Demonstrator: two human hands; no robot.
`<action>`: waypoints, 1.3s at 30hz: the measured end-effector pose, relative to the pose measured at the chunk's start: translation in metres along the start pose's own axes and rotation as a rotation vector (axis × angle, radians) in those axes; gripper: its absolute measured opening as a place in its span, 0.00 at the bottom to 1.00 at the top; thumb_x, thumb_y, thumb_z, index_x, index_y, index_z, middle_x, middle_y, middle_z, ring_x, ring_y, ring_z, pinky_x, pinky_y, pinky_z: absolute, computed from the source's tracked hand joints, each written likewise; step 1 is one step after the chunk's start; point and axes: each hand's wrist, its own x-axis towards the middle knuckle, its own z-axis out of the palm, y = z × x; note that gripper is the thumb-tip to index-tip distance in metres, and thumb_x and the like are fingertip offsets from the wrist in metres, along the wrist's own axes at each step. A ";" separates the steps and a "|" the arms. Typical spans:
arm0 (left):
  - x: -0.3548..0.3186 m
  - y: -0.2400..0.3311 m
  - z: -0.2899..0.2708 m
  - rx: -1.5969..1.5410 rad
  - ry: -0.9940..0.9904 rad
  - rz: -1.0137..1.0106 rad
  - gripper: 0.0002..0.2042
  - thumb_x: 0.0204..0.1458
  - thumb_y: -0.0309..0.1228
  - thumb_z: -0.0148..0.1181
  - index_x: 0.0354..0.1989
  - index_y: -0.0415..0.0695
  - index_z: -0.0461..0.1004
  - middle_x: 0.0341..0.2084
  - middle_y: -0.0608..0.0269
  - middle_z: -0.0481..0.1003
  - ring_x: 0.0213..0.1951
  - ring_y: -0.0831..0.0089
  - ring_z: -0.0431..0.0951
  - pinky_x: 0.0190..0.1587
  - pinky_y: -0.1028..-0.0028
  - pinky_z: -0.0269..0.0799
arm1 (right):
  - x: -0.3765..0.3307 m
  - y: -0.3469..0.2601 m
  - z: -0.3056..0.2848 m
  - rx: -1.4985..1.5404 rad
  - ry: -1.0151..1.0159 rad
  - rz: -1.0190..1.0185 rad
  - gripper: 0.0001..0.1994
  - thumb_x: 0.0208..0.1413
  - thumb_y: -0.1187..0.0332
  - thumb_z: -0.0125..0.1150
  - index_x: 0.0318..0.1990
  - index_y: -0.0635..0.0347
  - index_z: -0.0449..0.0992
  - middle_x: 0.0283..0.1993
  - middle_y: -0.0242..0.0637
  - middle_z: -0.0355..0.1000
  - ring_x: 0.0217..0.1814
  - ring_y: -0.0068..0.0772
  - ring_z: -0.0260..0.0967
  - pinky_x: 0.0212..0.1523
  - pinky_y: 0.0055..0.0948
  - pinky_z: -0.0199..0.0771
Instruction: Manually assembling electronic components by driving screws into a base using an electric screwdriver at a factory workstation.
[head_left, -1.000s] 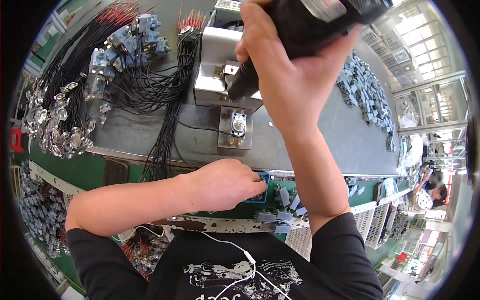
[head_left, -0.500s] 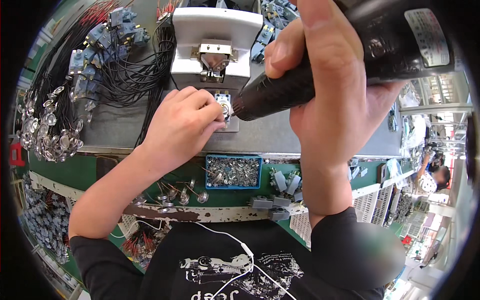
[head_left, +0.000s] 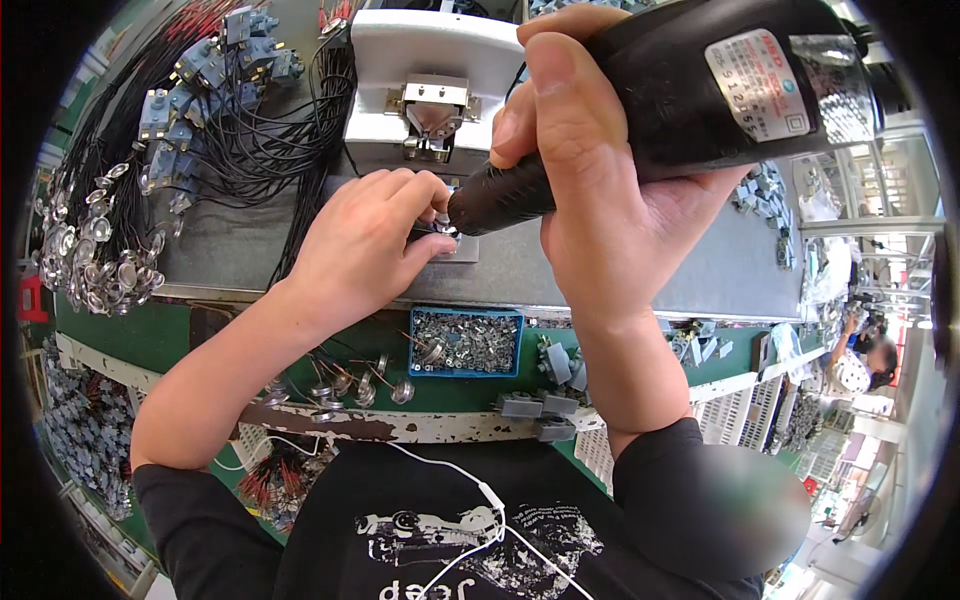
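Observation:
In my right hand (head_left: pixel 605 220) is a black electric screwdriver (head_left: pixel 665 105), lying almost level with its nose pointing left. My fingers wrap round its body. The nose reaches a small metal part (head_left: pixel 447 228) on a flat metal plate (head_left: pixel 466 252), and the bit is hidden. My left hand (head_left: pixel 355 235) pinches this part between thumb and forefinger, from the left. Fingers and screwdriver nose cover most of the part. Just behind stands a white metal housing (head_left: pixel 390 45) with a small metal mechanism (head_left: pixel 435 110) on its front.
Grey-blue switches (head_left: pixel 205 70) with black wires (head_left: pixel 270 135) pile up at the left, beside round metal discs (head_left: pixel 110 260). A blue tray (head_left: pixel 467 374) of small metal pieces sits near the worktable's (head_left: pixel 540 285) front edge. More switches (head_left: pixel 765 205) lie at right. A person (head_left: pixel 850 370) is far right.
The screwdriver and my right hand have shifted left, and its nose now covers more of the small part. My left thumb and forefinger stay at the part, slightly shifted.

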 end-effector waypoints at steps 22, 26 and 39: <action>-0.005 -0.006 0.006 0.029 -0.074 -0.033 0.20 0.54 0.34 0.69 0.51 0.39 0.72 0.52 0.58 0.74 0.51 0.54 0.78 0.50 0.59 0.77 | 0.008 0.017 0.001 -0.012 -0.274 -0.028 0.05 0.60 0.81 0.65 0.42 0.75 0.78 0.43 0.44 0.79 0.27 0.21 0.74 0.28 0.21 0.75; 0.001 -0.020 0.015 -0.081 -0.009 0.075 0.19 0.54 0.33 0.69 0.50 0.38 0.73 0.51 0.58 0.74 0.51 0.54 0.78 0.51 0.60 0.77 | 0.013 0.026 0.000 -0.043 -0.333 -0.125 0.07 0.61 0.80 0.63 0.44 0.76 0.77 0.42 0.44 0.79 0.26 0.21 0.73 0.27 0.21 0.74; -0.014 0.001 -0.027 0.079 -0.135 0.201 0.17 0.53 0.31 0.68 0.52 0.49 0.78 0.51 0.65 0.77 0.46 0.64 0.81 0.51 0.61 0.72 | 0.009 0.013 -0.036 -0.377 -0.014 -0.224 0.54 0.55 0.73 0.76 0.79 0.60 0.37 0.64 0.44 0.66 0.62 0.33 0.65 0.61 0.34 0.67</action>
